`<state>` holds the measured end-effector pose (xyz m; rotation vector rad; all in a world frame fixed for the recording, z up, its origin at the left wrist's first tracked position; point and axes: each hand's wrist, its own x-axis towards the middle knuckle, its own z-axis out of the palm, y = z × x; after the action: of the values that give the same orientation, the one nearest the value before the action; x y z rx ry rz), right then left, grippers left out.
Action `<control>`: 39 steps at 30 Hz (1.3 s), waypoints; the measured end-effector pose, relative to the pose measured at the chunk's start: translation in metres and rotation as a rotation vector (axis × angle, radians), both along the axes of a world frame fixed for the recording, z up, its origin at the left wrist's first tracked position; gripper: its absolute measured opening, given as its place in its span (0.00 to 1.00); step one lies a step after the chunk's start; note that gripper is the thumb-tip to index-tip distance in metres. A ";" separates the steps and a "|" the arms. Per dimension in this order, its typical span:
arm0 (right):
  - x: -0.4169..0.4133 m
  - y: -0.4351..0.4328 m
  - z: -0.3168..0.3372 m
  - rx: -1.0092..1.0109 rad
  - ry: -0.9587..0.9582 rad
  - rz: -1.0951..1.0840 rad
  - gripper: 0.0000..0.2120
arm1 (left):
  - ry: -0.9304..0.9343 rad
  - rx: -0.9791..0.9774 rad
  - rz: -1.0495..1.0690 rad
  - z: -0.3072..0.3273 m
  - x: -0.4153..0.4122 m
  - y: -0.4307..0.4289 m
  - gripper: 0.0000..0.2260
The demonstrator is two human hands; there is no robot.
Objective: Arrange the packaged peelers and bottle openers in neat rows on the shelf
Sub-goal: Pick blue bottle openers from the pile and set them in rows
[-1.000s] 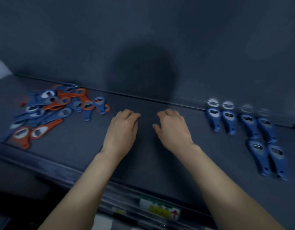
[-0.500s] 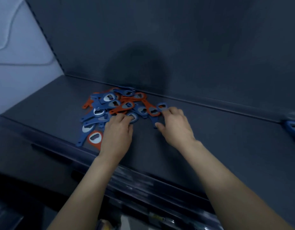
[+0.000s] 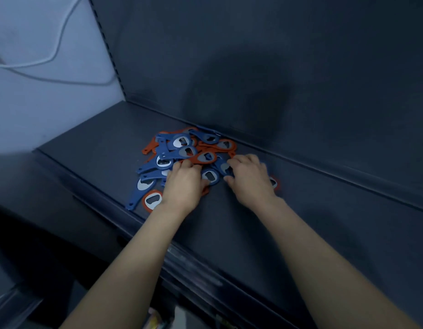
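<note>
**Both hands on the heap of bottle openers**

At far left a white cable (image 3: 56, 46) loops across a pale wall (image 3: 39, 110). The dark shelf (image 3: 229, 233) begins beside it, closed behind by a dark back panel (image 3: 300, 67). The pile of bottle openers (image 3: 182, 148), blue and orange with metal mouths, lies jumbled on the left part of the shelf, its far side close against the back panel. At the pile's near left edge a long blue opener (image 3: 140, 189) points toward the shelf's front lip, and an orange-ringed opener (image 3: 153, 200) lies just beside it.

The left hand (image 3: 184, 184) rests palm down on the near side of the pile, fingers bent with their tips on the openers. I cannot tell whether it pinches one. A blue opener head (image 3: 210, 176) shows in the gap between the hands.

The right hand (image 3: 249, 181) lies palm down on the pile's right edge, knuckles raised and fingertips tucked under, thumb toward the left hand. Whether it has hold of anything cannot be told. An orange opener (image 3: 274, 182) peeks out from under its right side
</note>
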<state>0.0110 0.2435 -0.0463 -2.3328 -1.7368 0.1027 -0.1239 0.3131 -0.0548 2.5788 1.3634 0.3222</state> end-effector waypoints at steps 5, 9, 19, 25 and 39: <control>0.010 0.008 -0.007 -0.022 0.001 0.023 0.19 | 0.049 -0.119 0.021 0.004 0.006 0.004 0.13; 0.012 0.015 -0.009 -0.054 0.010 -0.002 0.19 | -0.136 -0.287 0.019 0.007 0.005 0.007 0.11; 0.007 0.038 -0.002 -0.142 0.017 -0.117 0.27 | -0.485 -0.176 0.126 0.016 -0.032 0.062 0.04; -0.002 0.045 0.001 -0.136 0.044 -0.148 0.28 | -0.231 -0.217 0.129 0.015 -0.038 0.093 0.25; -0.009 0.106 0.002 -0.038 0.174 -0.070 0.31 | 0.016 -0.232 -0.042 0.013 -0.043 0.116 0.34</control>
<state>0.0020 0.3495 -0.0446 -2.3313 -1.5823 0.3192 -0.1665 0.4294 -0.0422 2.4192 1.2674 0.1273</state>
